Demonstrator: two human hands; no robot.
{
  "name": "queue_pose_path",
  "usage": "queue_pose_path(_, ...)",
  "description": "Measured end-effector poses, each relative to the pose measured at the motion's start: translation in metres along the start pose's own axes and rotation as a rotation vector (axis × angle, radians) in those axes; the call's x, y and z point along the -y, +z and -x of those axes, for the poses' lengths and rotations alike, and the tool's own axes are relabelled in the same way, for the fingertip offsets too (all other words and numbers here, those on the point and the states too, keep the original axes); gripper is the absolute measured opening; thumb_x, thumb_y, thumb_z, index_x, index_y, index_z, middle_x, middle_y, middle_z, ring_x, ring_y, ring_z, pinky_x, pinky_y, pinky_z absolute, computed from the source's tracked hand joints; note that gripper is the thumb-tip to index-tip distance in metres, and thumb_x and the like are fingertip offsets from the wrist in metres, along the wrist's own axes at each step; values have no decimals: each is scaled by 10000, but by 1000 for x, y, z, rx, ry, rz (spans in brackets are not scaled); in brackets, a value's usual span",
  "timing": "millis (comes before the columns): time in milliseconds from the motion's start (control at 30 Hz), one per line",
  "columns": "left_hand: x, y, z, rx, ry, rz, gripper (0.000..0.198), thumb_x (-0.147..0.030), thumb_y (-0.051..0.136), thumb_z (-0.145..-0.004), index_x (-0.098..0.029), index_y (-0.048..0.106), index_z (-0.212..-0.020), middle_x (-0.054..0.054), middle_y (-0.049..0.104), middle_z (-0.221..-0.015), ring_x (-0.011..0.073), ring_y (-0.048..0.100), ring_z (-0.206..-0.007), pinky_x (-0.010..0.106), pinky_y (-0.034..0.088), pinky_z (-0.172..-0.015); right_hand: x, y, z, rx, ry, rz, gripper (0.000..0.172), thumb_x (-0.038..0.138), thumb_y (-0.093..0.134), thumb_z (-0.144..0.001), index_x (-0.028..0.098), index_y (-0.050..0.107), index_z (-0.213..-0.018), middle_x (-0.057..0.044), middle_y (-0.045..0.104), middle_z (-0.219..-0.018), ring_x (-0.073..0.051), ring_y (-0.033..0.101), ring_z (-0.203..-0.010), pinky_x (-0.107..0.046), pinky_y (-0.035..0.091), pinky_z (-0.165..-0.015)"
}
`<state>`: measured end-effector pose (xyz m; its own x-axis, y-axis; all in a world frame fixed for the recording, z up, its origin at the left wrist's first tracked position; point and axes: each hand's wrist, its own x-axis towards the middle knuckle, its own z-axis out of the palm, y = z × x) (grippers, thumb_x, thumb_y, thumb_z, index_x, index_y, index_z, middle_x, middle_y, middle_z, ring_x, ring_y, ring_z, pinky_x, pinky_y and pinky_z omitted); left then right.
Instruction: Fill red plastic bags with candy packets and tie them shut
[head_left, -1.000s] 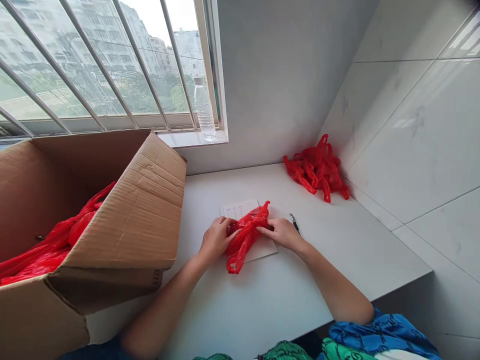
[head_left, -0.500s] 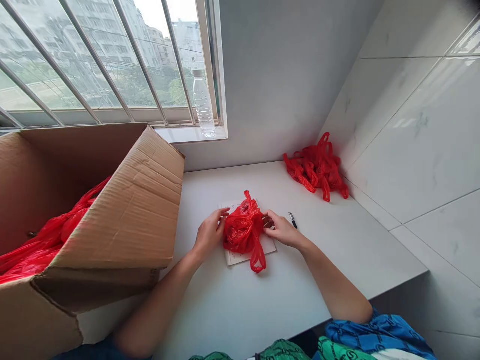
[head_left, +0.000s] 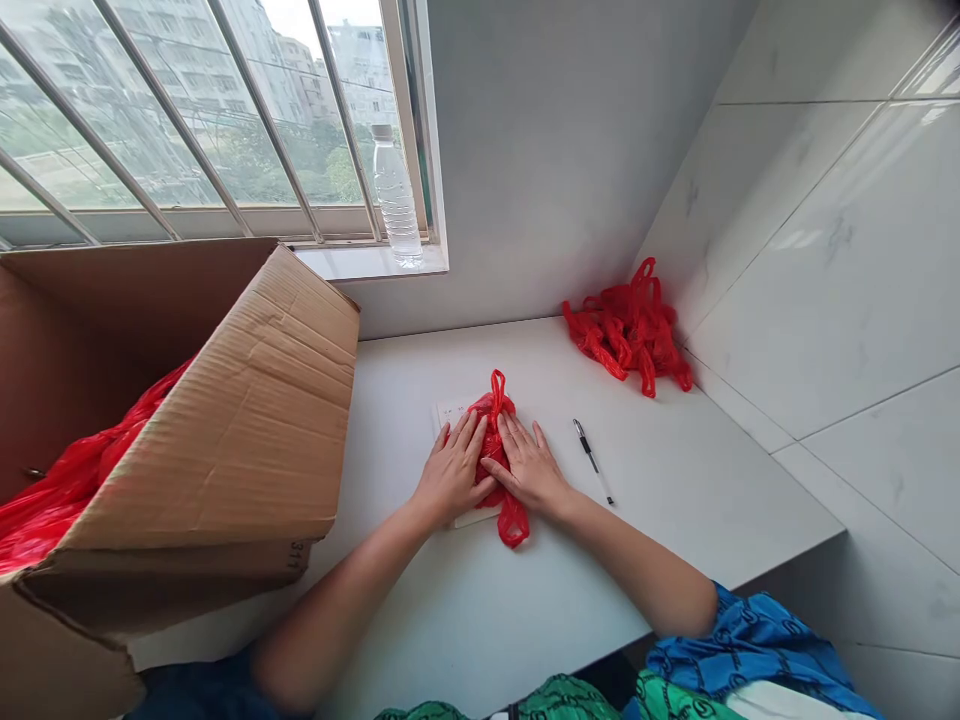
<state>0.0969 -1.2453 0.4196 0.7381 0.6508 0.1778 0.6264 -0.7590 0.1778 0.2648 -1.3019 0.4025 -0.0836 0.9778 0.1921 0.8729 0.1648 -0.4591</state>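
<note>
A crumpled red plastic bag [head_left: 495, 425] lies on the white table, one handle loop pointing toward the wall and another toward me. My left hand [head_left: 456, 465] is laid flat over its left part, fingers stretched out. From the right, my right hand [head_left: 531, 465] presses down on it with fingers extended and the thumb reaching across toward the left hand. Under the bag is a sheet or pad of white paper [head_left: 448, 412] with faint writing, mostly covered. To the right of my right hand lies a black-and-clear pen [head_left: 592, 460].
A large open cardboard box [head_left: 247, 400] stands on the left with red plastic bags [head_left: 90, 460] inside. More red bags [head_left: 634, 325] are heaped in the far right corner of the table [head_left: 675, 480]. A clear water bottle [head_left: 396, 200] stands on the sill of the barred window.
Both hands have moved from the bag's sides to lie flat on top of it. The bag looks flatter and narrower. More of the pen shows now, and the view has shifted slightly.
</note>
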Motion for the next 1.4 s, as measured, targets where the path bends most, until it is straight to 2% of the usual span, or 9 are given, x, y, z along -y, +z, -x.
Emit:
queue_pose_path(167, 3, -9, 1, 9, 7, 88, 765, -510, 509, -920, -168, 246, -1552, 146, 267, -1604, 301, 249, -1485, 537, 197, -1202, -11, -14, -4, -16, -6, -74, 623, 545, 309, -1015, 205, 308, -1537, -121, 385, -1562, -271, 324, -1457, -590, 85, -1201)
queue_pose_path(267, 2, -18, 2, -97, -19, 180, 592, -520, 442, -975, -241, 370, -1492, 104, 406, -1539, 264, 394, -1400, 494, 260, -1169, -19, -30, -8, -144, -24, -130, 438, 426, 400, -1017, 249, 503, -1404, -82, 589, -1385, -249, 507, -1296, -510, 252, -1158)
queue_pose_path(433, -6, -28, 0, -265, -59, 186, 288, -450, 526, -964, -264, 640, -1153, 44, 688, -1137, 234, 595, -1061, 392, 395, -951, -19, -40, -9, -192, -181, -57, 295, 261, 584, -943, 266, 635, -1234, -59, 707, -1109, -242, 587, -1066, -406, 395, -951)
queue_pose_path(633, 1, -38, -1, -277, -20, 114, 163, -309, 544, -971, -242, 666, -886, -18, 708, -830, 169, 614, -791, 368, 363, -895, -17, -49, -7, -287, -172, -130, 115, 236, 594, -947, 254, 704, -972, -6, 692, -865, -182, 610, -848, -364, 378, -884)
queue_pose_path(767, 22, -57, 0, -395, -136, 105, 166, -260, 533, -966, -228, 646, -848, -23, 703, -818, 161, 623, -790, 356, 365, -894, -28, -67, -7, -407, -1, -261, 118, 210, 572, -922, 237, 671, -863, 13, 673, -821, -166, 629, -803, -354, 390, -882)
queue_pose_path(900, 28, -67, 2, -378, -232, 118, 146, -248, 506, -964, -228, 644, -923, 0, 711, -906, 189, 634, -866, 356, 385, -866, -30, -75, -4, -347, 45, -304, 75, 197, 573, -877, 226, 629, -836, 7, 660, -862, -177, 633, -831, -353, 412, -870)
queue_pose_path(1100, -2, -63, 3, -358, 27, 98, 235, -243, 507, -962, -264, 609, -1173, 42, 640, -1244, 212, 585, -1101, 381, 365, -999, -7, -61, -2, -327, -108, -259, 249, 322, 586, -934, 255, 600, -1173, -41, 676, -1117, -221, 596, -1060, -392, 388, -976)
queue_pose_path(1233, -11, -61, 0, -354, 107, 28, 155, -261, 531, -967, -279, 667, -1039, 16, 708, -1024, 207, 613, -957, 394, 375, -970, 3, -56, -1, -309, -157, -236, 159, 295, 572, -947, 263, 665, -1072, -36, 698, -994, -218, 606, -992, -402, 374, -975)
queue_pose_path(1400, 3, -70, 1, -581, -55, 209, 146, -271, 513, -977, -225, 645, -935, 13, 700, -872, 178, 632, -840, 365, 416, -915, -8, -68, -4, -462, 101, -698, 158, 369, 571, -918, 227, 612, -862, -8, 653, -848, -185, 596, -825, -330, 446, -801)
